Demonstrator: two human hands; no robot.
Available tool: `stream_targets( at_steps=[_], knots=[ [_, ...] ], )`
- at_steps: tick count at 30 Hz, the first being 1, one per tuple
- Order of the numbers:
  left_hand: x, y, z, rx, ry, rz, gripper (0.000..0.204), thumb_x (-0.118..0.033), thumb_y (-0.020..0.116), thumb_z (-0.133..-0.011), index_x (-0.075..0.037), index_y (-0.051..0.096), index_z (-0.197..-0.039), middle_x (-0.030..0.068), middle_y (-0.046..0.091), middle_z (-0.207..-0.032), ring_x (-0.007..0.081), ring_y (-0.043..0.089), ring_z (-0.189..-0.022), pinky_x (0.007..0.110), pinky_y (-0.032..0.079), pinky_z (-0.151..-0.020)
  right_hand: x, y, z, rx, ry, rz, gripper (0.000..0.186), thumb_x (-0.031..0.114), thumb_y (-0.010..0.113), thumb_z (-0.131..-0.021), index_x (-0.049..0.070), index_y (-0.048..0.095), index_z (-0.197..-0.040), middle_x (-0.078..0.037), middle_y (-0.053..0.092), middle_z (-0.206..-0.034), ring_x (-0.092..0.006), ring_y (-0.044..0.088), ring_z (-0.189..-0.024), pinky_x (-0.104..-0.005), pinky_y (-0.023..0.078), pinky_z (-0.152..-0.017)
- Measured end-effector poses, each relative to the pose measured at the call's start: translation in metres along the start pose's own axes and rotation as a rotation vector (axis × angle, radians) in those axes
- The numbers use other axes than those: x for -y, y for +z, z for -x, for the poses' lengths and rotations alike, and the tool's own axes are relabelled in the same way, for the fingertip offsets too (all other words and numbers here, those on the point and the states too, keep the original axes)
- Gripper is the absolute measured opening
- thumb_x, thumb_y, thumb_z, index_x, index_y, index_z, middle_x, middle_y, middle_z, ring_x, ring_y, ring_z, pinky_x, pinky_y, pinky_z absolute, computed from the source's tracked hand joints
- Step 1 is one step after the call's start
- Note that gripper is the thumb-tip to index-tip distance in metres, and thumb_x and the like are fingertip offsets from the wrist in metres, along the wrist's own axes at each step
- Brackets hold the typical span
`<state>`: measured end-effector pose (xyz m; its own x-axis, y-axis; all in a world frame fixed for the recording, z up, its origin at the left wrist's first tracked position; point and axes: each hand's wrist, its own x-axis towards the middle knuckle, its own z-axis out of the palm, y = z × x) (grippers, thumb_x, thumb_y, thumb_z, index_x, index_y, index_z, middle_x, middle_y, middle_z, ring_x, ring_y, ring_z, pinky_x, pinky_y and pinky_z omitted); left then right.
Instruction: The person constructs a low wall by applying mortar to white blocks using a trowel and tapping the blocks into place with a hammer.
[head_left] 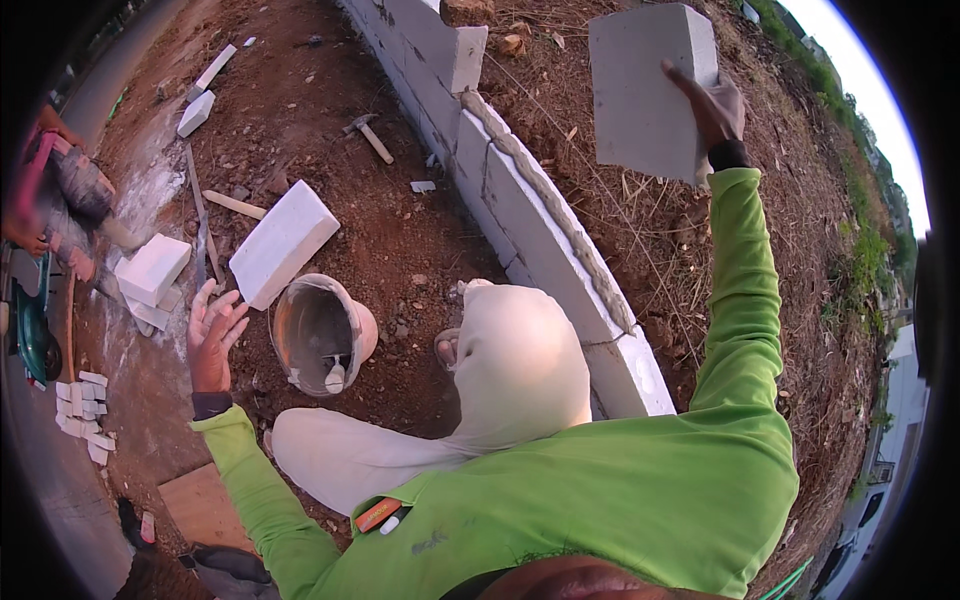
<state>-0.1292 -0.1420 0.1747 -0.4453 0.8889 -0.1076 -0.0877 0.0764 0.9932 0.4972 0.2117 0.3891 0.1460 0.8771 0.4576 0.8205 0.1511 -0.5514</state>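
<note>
Grey block (645,90) is gripped by right hand (712,105) fingers above the mortared wall (540,215), seemingly unlaid; left hand (212,335) fingers are spread.

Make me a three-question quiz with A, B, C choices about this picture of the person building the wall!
1. Where is the bucket?
A. On top of the wall
B. On the dirt between the left hand and the knee
C. In the right hand

2. What colour are the person's sleeves?
A. Bright green
B. Red
C. Black

3. What is the left hand doing?
A. Gripping the hammer
B. Carrying a block
C. Open and holding nothing

Answers:
1. B, the bucket sits on the ground beside the bent knee, with a tool inside it.
2. A, both sleeves are bright green.
3. C, the left hand's fingers are spread near a white block on the ground, while the right hand holds up a grey block above the wall; the hammer lies on the dirt.
</note>
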Motion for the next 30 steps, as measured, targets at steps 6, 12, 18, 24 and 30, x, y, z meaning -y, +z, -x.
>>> stream_targets(
  at_steps=[6, 12, 18, 24, 30],
  knots=[
    [0.042, -0.060, 0.027, -0.272, -0.087, -0.023, 0.060, -0.024, 0.068, -0.099, -0.009, 0.043, -0.152, 0.0141, 0.064, -0.134, 0.0249, 0.066, -0.117, 0.040, 0.052, -0.100, 0.003, 0.122, -0.043, 0.418, 0.123, 0.077, 0.086, 0.075, 0.077, -0.071, -0.005, 0.077, -0.103, -0.017, 0.077, -0.096, -0.0276, 0.077, -0.087, -0.0370, 0.060, -0.083],
    [0.080, -0.064, 0.046, -0.434, -0.246, -0.079, 0.060, -0.023, 0.068, -0.097, -0.013, 0.045, -0.152, 0.0103, 0.063, -0.135, 0.0239, 0.063, -0.119, 0.043, 0.050, -0.100, 0.038, 0.198, -0.088, 0.626, 0.016, 0.185, 0.095, 0.080, 0.074, -0.069, -0.003, 0.075, -0.115, -0.020, 0.075, -0.109, -0.0331, 0.074, -0.100, -0.0389, 0.056, -0.089],
    [0.173, -0.092, 0.047, -0.626, -0.461, -0.122, 0.063, -0.033, 0.074, -0.091, -0.018, 0.050, -0.146, 0.0044, 0.060, -0.139, 0.0297, 0.053, -0.126, 0.050, 0.044, -0.097, 0.059, 0.247, -0.104, 0.692, -0.155, 0.205, 0.098, 0.084, 0.071, -0.070, -0.002, 0.076, -0.116, -0.021, 0.076, -0.107, -0.0333, 0.075, -0.096, -0.0409, 0.057, -0.088],
    [0.209, -0.081, 0.056, -0.701, -0.524, -0.082, 0.059, -0.035, 0.076, -0.088, -0.017, 0.053, -0.140, 0.0027, 0.064, -0.132, 0.0243, 0.053, -0.119, 0.049, 0.044, -0.091, 0.074, 0.270, -0.104, 0.674, -0.213, 0.316, 0.106, 0.089, 0.067, -0.068, -0.001, 0.072, -0.123, -0.021, 0.073, -0.117, -0.0341, 0.071, -0.110, -0.0407, 0.053, -0.094],
    [0.225, -0.085, 0.059, -0.714, -0.509, -0.009, 0.055, -0.033, 0.075, -0.090, -0.017, 0.055, -0.139, 0.0040, 0.063, -0.133, 0.0294, 0.051, -0.128, 0.053, 0.042, -0.098, 0.051, 0.308, -0.121, 0.637, -0.290, 0.336, 0.109, 0.095, 0.062, -0.066, 0.000, 0.074, -0.118, -0.022, 0.074, -0.109, -0.0356, 0.072, -0.105, -0.0416, 0.055, -0.089]
  ],
)
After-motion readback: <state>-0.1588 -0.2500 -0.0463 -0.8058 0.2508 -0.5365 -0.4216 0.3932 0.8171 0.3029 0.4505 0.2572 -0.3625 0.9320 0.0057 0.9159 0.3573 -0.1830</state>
